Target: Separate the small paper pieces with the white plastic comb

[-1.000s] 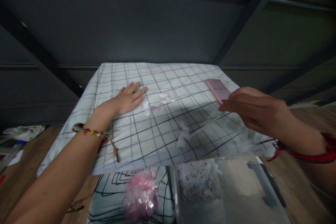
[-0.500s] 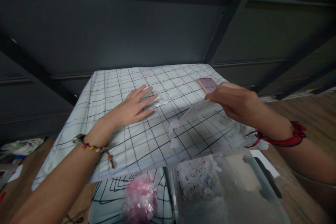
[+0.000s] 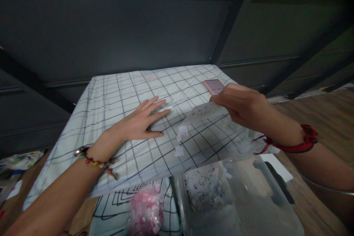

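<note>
My left hand [image 3: 146, 121] lies with spread fingers over the black-and-white checked cloth [image 3: 132, 158], with nothing gripped. Pinched in my right hand [image 3: 240, 103] is a thin, pale sheet [image 3: 200, 112], tilted above the cloth; whether it is paper or plastic I cannot tell. Small white paper scraps [image 3: 179, 151] lie near its lower left corner. Just beyond the right hand is a pink-edged phone [image 3: 214, 87], screen up. Something clear and shiny [image 3: 178, 97], perhaps plastic film, shows beyond the left fingertips.
A clear plastic box [image 3: 265, 206] at the front holds many white paper scraps [image 3: 204, 188]. Left of it, a clear bag of pink and white pieces [image 3: 146, 210] sits on a patterned cushion [image 3: 110, 210]. A dark panelled wall [image 3: 124, 33] rises behind the table.
My left hand has slid slightly toward me, its thumb now farther from the fingers, and white bits by its fingertips no longer show. The right hand still holds the sheet; the view has shifted slightly.
</note>
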A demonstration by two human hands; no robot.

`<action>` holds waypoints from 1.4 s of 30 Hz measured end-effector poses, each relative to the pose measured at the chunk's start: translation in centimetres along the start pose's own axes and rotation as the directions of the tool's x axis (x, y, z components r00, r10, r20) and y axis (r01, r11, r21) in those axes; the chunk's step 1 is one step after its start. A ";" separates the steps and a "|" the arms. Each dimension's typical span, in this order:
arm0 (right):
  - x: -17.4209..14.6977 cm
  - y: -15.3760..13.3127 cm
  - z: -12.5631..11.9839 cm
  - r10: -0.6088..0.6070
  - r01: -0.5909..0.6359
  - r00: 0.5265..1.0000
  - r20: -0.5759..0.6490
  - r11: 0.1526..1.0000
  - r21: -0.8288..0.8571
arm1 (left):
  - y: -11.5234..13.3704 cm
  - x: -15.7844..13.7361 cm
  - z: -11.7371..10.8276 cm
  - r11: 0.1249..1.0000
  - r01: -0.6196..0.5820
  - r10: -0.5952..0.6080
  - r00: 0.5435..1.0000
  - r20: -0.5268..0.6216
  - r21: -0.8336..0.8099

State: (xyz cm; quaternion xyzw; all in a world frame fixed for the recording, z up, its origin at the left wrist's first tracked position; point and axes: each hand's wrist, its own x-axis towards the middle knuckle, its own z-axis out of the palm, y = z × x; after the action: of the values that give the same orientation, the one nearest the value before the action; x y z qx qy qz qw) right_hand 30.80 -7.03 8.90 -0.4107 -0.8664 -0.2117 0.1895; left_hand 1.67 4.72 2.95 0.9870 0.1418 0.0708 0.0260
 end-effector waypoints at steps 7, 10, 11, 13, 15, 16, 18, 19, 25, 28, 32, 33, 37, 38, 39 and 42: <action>-0.2 0.1 -0.2 -0.042 0.043 0.999 -0.026 0.999 0.023 | -0.1 -0.1 0.1 1.000 -0.010 0.010 1.000 -0.003 -0.008; -0.1 -0.2 -0.6 -0.092 0.092 0.996 -0.005 0.995 0.044 | -0.1 -0.1 0.1 1.000 -0.007 0.007 1.000 -0.011 -0.011; -0.1 -0.3 -0.8 -0.108 0.108 0.994 0.007 0.993 0.038 | -0.1 -0.1 0.1 1.000 -0.006 0.006 1.000 -0.010 -0.013; -0.1 -0.4 -1.3 -0.129 0.129 0.991 0.016 0.991 0.021 | 0.0 -0.1 0.0 1.000 -0.009 0.009 1.000 -0.006 -0.013; -0.1 -0.6 -1.7 -0.129 0.129 0.992 0.005 0.992 -0.002 | 0.0 -0.1 0.1 1.000 -0.016 0.016 1.000 -0.006 -0.012; -0.1 -0.6 -1.8 -0.124 0.124 0.992 0.000 0.992 -0.010 | 0.0 -0.1 0.1 1.000 -0.018 0.018 1.000 -0.007 -0.013; 0.1 -0.8 -1.9 -0.124 0.124 0.992 -0.017 0.992 -0.015 | -0.1 -0.1 0.2 1.000 -0.019 0.018 1.000 -0.012 -0.020; 0.3 -0.9 -1.9 -0.132 0.132 0.991 -0.018 0.991 -0.011 | -0.1 -0.1 0.2 1.000 -0.017 0.017 1.000 -0.014 -0.023; 2.3 -1.4 -0.7 -0.219 0.219 0.976 0.004 0.975 -0.030 | -0.2 -0.2 0.2 1.000 -0.004 0.004 1.000 0.000 -0.018; 3.3 -1.5 -0.3 -0.164 0.165 0.986 0.027 0.985 -0.046 | -0.4 -0.4 0.1 1.000 0.010 -0.010 1.000 -0.002 -0.027; 3.6 -1.1 -0.3 -0.065 0.065 0.998 0.012 0.998 -0.002 | -1.2 -0.9 0.1 0.998 0.056 -0.057 0.998 -0.034 -0.032; 3.5 -0.9 -0.4 -0.072 0.072 0.997 0.001 0.997 0.019 | -1.3 -1.0 0.1 0.997 0.065 -0.067 0.997 -0.043 -0.037; 3.3 -0.5 0.2 -0.073 0.068 0.996 0.042 0.993 0.095 | -1.6 -1.2 0.2 0.996 0.073 -0.076 0.995 -0.056 -0.056; 3.4 -0.4 0.5 -0.055 0.049 0.997 0.060 0.994 0.097 | -1.6 -1.2 0.2 0.996 0.075 -0.078 0.995 -0.053 -0.057; 3.5 -0.4 0.8 -0.038 0.031 0.997 0.069 0.996 0.088 | -1.5 -1.2 0.2 0.995 0.077 -0.079 0.996 -0.051 -0.056; 4.2 -0.1 1.3 -0.012 0.010 0.999 0.044 0.998 0.054 | -1.4 -1.1 0.2 0.995 0.084 -0.086 0.996 -0.037 -0.046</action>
State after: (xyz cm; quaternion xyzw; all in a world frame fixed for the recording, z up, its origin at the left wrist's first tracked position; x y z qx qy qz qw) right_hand 28.04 -3.75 9.87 -0.4051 -0.8781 -0.1799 0.1800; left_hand 0.22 5.75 2.48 0.9777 0.1826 0.0919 0.0483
